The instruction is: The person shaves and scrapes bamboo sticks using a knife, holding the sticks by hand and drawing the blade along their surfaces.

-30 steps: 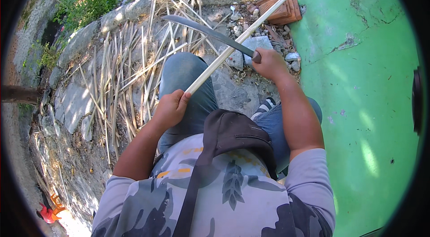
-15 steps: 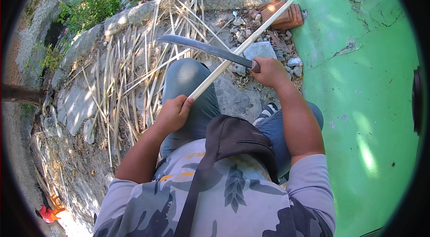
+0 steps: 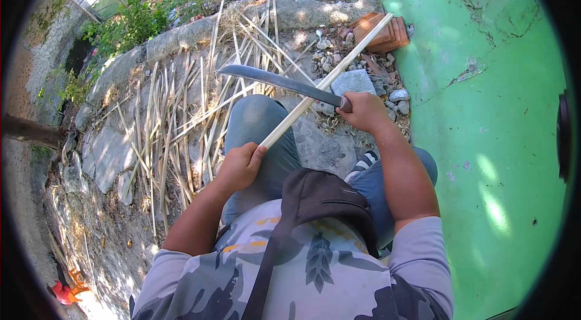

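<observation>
My left hand [image 3: 241, 167] is closed round the near end of a long pale strip of split wood or bamboo [image 3: 348, 61], above my left knee. The strip slants up and away to the right. Closed on the short dark handle of a machete [image 3: 281, 81] is my right hand [image 3: 365, 112]. The slightly curved blade points left and crosses the strip near its middle, seemingly resting against it. Many similar thin pale strips [image 3: 162, 132] lie loosely piled on the ground to the left and ahead.
A green-painted surface [image 3: 484, 114] spreads along the right. Stacked terracotta tiles [image 3: 380, 32], a squared pale stone block [image 3: 353, 82] and rubble lie ahead. A low stone kerb [image 3: 193, 32] runs behind the strips. At the far lower left sits a red-orange object [image 3: 68, 291]. A dark bag [image 3: 327, 199] hangs across my front.
The view has tilted slightly, so the scene sits a little lower. Both hands keep their holds, and the machete still crosses the strip at nearly the same place.
</observation>
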Action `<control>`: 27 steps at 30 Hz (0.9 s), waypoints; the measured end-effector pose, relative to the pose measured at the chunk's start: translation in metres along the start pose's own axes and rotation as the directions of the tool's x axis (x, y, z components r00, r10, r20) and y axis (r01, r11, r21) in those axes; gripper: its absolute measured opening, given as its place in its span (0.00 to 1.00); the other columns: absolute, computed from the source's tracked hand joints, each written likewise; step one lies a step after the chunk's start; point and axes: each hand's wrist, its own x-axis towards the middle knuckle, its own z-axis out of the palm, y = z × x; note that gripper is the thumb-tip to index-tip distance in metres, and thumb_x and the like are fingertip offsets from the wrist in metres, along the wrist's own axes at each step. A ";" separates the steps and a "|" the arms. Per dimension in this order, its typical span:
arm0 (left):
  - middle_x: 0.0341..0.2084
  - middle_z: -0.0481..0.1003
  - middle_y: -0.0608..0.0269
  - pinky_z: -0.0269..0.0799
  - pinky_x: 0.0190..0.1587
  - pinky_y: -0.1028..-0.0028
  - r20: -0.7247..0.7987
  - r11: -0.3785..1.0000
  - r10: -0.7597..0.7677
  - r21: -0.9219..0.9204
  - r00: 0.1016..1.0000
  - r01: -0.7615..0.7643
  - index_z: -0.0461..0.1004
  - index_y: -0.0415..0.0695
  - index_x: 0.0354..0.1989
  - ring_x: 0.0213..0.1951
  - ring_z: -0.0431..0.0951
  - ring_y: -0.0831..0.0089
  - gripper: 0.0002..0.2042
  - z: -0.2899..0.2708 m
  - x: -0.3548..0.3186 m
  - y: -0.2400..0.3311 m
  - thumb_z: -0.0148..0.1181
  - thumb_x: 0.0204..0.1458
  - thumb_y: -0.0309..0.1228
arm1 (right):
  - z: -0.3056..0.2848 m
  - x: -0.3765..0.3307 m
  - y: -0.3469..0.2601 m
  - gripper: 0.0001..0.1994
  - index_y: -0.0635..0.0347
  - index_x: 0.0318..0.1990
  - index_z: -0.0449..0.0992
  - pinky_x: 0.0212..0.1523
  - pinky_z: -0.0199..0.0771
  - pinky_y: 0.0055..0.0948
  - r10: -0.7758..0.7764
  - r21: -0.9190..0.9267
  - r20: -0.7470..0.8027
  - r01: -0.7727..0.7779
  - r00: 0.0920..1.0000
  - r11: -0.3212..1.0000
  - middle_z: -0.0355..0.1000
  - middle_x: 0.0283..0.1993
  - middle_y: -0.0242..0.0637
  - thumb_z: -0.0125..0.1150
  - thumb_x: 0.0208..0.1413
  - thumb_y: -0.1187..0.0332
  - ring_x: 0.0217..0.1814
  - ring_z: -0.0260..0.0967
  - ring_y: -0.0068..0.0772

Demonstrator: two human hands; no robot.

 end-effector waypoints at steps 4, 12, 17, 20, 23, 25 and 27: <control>0.19 0.73 0.45 0.68 0.29 0.55 -0.006 1.000 0.000 0.003 1.000 0.000 0.73 0.38 0.31 0.24 0.74 0.45 0.22 0.002 0.001 -0.003 0.48 0.67 0.47 | -0.007 -0.002 -0.012 0.13 0.54 0.32 0.77 0.35 0.75 0.48 -0.041 -0.043 -0.017 0.040 0.999 0.998 0.77 0.28 0.43 0.68 0.50 0.55 0.34 0.77 0.53; 0.17 0.71 0.48 0.65 0.27 0.59 -0.051 0.999 0.021 0.035 0.998 -0.019 0.71 0.38 0.30 0.21 0.71 0.51 0.22 0.010 -0.008 -0.008 0.47 0.68 0.46 | 0.011 0.003 0.011 0.13 0.57 0.36 0.78 0.39 0.76 0.45 0.009 0.163 0.146 -0.033 0.989 0.986 0.78 0.32 0.46 0.67 0.50 0.59 0.37 0.77 0.53; 0.17 0.70 0.48 0.65 0.26 0.59 -0.116 0.997 0.048 0.063 0.992 -0.041 0.70 0.38 0.30 0.21 0.72 0.50 0.23 0.015 -0.002 -0.013 0.47 0.68 0.46 | 0.000 0.011 0.017 0.12 0.60 0.34 0.78 0.36 0.73 0.45 0.154 0.296 0.040 -0.159 0.987 0.942 0.77 0.30 0.47 0.68 0.49 0.61 0.34 0.76 0.53; 0.17 0.71 0.43 0.65 0.26 0.54 -0.111 1.000 0.022 -0.006 0.994 -0.023 0.69 0.38 0.29 0.22 0.72 0.42 0.21 0.014 -0.004 -0.011 0.49 0.67 0.44 | 0.002 0.006 -0.004 0.11 0.55 0.33 0.77 0.37 0.75 0.47 0.018 0.190 0.033 -0.024 0.999 0.981 0.77 0.29 0.46 0.67 0.48 0.60 0.36 0.77 0.53; 0.17 0.71 0.43 0.65 0.26 0.54 -0.131 0.999 0.051 0.000 0.990 -0.051 0.69 0.38 0.29 0.22 0.72 0.42 0.21 0.014 -0.004 -0.014 0.49 0.67 0.44 | 0.000 0.003 -0.029 0.10 0.53 0.33 0.77 0.38 0.76 0.48 -0.163 0.062 0.103 0.157 0.981 0.986 0.76 0.29 0.46 0.67 0.48 0.58 0.37 0.77 0.54; 0.17 0.71 0.44 0.66 0.26 0.54 -0.099 0.995 0.092 0.044 0.991 -0.088 0.70 0.38 0.29 0.23 0.72 0.41 0.21 0.013 -0.007 -0.015 0.48 0.67 0.44 | -0.005 0.000 -0.034 0.10 0.52 0.34 0.78 0.39 0.76 0.48 -0.202 -0.068 0.137 0.213 0.970 0.975 0.77 0.30 0.45 0.66 0.49 0.59 0.37 0.77 0.54; 0.17 0.71 0.43 0.66 0.27 0.54 -0.103 0.997 0.078 0.019 0.992 -0.077 0.70 0.39 0.29 0.23 0.73 0.41 0.21 0.014 -0.007 -0.013 0.48 0.67 0.45 | 0.002 0.004 -0.014 0.10 0.52 0.34 0.78 0.39 0.76 0.48 -0.068 0.068 0.136 0.059 0.988 0.996 0.77 0.30 0.45 0.66 0.49 0.59 0.37 0.77 0.54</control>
